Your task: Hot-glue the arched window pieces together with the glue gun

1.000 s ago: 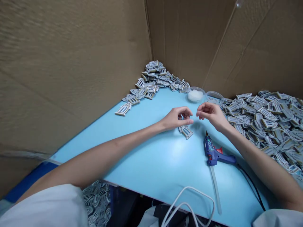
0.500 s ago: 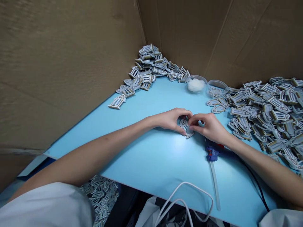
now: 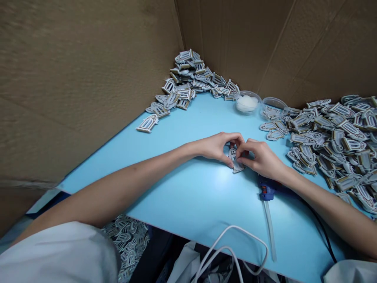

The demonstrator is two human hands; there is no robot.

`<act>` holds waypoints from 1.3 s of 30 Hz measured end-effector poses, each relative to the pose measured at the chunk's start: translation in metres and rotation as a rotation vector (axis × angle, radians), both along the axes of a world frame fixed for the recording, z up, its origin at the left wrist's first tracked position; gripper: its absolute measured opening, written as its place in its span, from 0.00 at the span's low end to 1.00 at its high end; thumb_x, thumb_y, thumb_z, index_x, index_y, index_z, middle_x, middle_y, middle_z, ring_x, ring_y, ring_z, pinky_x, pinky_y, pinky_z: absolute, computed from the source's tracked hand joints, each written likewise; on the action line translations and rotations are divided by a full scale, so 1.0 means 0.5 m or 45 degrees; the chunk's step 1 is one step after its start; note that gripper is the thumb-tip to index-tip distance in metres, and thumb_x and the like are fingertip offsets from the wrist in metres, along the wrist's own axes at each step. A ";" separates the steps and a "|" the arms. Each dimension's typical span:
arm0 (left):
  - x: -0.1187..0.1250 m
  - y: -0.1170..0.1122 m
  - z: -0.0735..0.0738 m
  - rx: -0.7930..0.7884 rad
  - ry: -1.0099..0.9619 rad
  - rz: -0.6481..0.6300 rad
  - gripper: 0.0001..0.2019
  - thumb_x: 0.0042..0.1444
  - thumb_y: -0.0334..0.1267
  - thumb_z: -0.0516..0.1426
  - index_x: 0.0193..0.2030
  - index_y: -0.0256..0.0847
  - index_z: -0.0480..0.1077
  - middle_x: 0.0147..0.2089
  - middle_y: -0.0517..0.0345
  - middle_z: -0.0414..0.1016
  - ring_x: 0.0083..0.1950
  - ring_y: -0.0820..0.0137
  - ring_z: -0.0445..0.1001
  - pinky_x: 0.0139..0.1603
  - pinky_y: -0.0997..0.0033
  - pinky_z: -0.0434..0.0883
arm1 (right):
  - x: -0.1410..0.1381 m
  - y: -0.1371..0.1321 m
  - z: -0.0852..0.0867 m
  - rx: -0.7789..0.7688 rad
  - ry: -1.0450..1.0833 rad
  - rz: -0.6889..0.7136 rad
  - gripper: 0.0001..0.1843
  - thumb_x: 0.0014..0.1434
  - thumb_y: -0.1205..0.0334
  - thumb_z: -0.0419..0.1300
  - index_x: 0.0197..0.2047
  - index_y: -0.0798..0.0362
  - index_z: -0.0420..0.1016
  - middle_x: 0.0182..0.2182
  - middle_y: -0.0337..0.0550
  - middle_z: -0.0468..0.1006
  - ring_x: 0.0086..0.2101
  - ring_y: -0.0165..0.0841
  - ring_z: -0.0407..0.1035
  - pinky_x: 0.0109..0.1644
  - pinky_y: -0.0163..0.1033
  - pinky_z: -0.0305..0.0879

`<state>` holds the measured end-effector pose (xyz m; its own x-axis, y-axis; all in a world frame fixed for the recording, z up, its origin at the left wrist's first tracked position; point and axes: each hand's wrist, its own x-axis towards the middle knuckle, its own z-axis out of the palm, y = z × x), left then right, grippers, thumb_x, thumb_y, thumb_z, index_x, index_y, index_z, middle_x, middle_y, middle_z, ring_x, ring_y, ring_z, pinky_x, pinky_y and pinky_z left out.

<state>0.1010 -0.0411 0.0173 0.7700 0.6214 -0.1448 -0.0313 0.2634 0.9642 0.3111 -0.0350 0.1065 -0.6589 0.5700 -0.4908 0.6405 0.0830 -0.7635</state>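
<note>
A small white, arched window-shaped piece point(image 3: 237, 166) with gold-brown trim lies on the blue table between my hands. My left hand point(image 3: 219, 147) curves around its left side, thumb at the lower edge and fingers at the top, gripping it. My right hand point(image 3: 260, 157) has thumb and forefinger pinched together over the right of the piece. Whatever the pinch holds is too small to make out. Just below my right wrist lies a blue glue gun point(image 3: 267, 192), with a clear glue stick point(image 3: 271, 232) jutting from its back.
A large heap of arched pieces point(image 3: 338, 133) covers the right; another pile point(image 3: 188, 78) fills the back corner. Two clear tubs stand behind, one with white material point(image 3: 247, 104). Cardboard walls point(image 3: 88, 78) enclose the table point(image 3: 182, 192). A white cable loop point(image 3: 235, 228) rises at the front edge.
My view has shifted slightly. Both hands stay at the same arched piece, and the right fingertips have moved a little over it. The glue gun still lies in place.
</note>
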 end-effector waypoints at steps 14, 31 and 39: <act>-0.015 0.009 -0.005 0.174 -0.051 -0.154 0.14 0.53 0.37 0.68 0.46 0.39 0.79 0.51 0.49 0.77 0.50 0.65 0.75 0.56 0.64 0.70 | 0.088 0.022 0.140 0.399 -0.679 0.695 0.14 0.56 0.56 0.74 0.41 0.49 0.77 0.36 0.50 0.80 0.34 0.47 0.75 0.36 0.46 0.62; 0.013 -0.016 0.003 0.182 -0.005 -0.068 0.10 0.57 0.40 0.69 0.46 0.44 0.85 0.50 0.51 0.77 0.51 0.64 0.76 0.58 0.63 0.71 | 0.161 -0.057 0.108 -0.446 0.085 -0.500 0.12 0.67 0.52 0.58 0.37 0.50 0.75 0.31 0.45 0.81 0.30 0.39 0.75 0.34 0.42 0.69; 0.029 -0.030 0.021 0.212 0.216 0.016 0.24 0.51 0.47 0.74 0.51 0.40 0.76 0.46 0.55 0.80 0.46 0.66 0.74 0.51 0.67 0.66 | 0.174 -0.089 0.070 -0.243 -0.069 -0.469 0.23 0.67 0.38 0.60 0.33 0.49 0.78 0.31 0.44 0.76 0.31 0.39 0.70 0.36 0.43 0.64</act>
<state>0.1155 -0.0560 0.0278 0.7353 0.6570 -0.1662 0.1330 0.1006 0.9860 0.3983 -0.0796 0.1416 -0.3984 0.6580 -0.6390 0.6408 -0.2987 -0.7072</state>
